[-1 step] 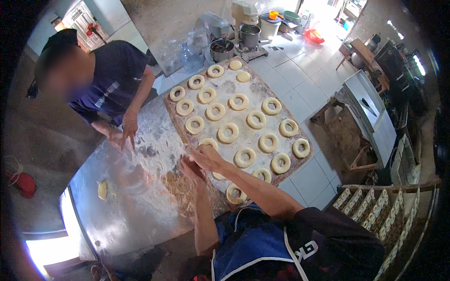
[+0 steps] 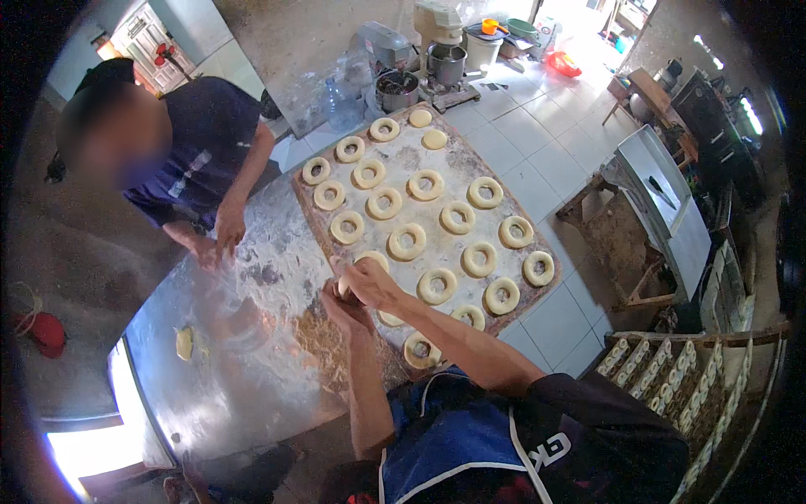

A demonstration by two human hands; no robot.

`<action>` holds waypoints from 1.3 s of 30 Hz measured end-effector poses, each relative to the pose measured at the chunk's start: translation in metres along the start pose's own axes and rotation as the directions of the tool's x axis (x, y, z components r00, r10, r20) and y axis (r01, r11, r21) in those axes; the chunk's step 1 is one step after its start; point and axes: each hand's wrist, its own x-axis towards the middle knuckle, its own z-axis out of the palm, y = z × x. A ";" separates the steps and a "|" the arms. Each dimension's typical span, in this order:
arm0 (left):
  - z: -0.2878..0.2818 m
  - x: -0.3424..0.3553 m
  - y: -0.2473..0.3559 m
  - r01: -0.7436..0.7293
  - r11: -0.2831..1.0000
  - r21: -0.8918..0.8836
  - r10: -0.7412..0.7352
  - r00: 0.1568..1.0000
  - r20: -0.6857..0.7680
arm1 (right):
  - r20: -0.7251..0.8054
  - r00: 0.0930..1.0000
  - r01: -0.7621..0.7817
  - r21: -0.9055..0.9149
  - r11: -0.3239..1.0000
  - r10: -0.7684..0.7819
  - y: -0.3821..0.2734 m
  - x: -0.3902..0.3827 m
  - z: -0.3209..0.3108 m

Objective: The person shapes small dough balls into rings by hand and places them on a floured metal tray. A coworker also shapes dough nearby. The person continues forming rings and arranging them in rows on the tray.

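Both my hands work close together at the left edge of a floured board (image 2: 437,214) set with dough rings. My left hand (image 2: 346,314) curls around a small pale piece of dough (image 2: 342,286), which shows only in part between the fingers. From above, my right hand (image 2: 371,284) closes on the same piece, its fingertips pressed to it. A dough ring (image 2: 370,257) lies just beyond my right hand, partly covered by it. Another ring (image 2: 391,318) peeks out under my right forearm. Several more rings (image 2: 407,241) lie in rows across the board.
Opposite, a co-worker's hands (image 2: 220,244) are over the floured metal table (image 2: 218,378). A dough scrap (image 2: 184,343) lies on it. Two flat dough discs (image 2: 433,139) sit at the board's far end. Mixers (image 2: 441,50) and a water jug (image 2: 341,105) stand behind; a rack (image 2: 672,378) is at right.
My left hand has risen slightly and closed in against my right. The pale dough between them shows more now. The co-worker's hands have shifted a little.
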 end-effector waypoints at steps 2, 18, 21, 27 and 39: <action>0.017 -0.005 -0.004 -0.094 0.963 0.252 0.077 0.994 0.078 | -0.063 0.995 0.088 0.209 0.974 -0.076 0.005 0.000 -0.018; 0.134 0.036 -0.114 -0.451 0.569 0.688 0.315 0.892 0.324 | -0.118 0.985 0.136 0.055 0.989 -0.129 0.036 0.046 -0.174; 0.152 0.037 -0.130 -0.331 0.499 0.801 0.143 0.943 0.301 | -0.055 0.995 -0.093 -0.142 0.986 0.086 0.041 0.052 -0.200; 0.178 0.052 -0.153 -0.507 0.527 0.682 0.267 0.861 0.434 | -0.119 0.992 0.066 0.120 0.991 -0.052 0.045 0.063 -0.227; 0.227 0.064 -0.170 -0.224 0.816 0.533 -0.053 0.889 0.455 | -0.045 0.985 0.165 -0.059 0.985 -0.168 0.054 0.078 -0.284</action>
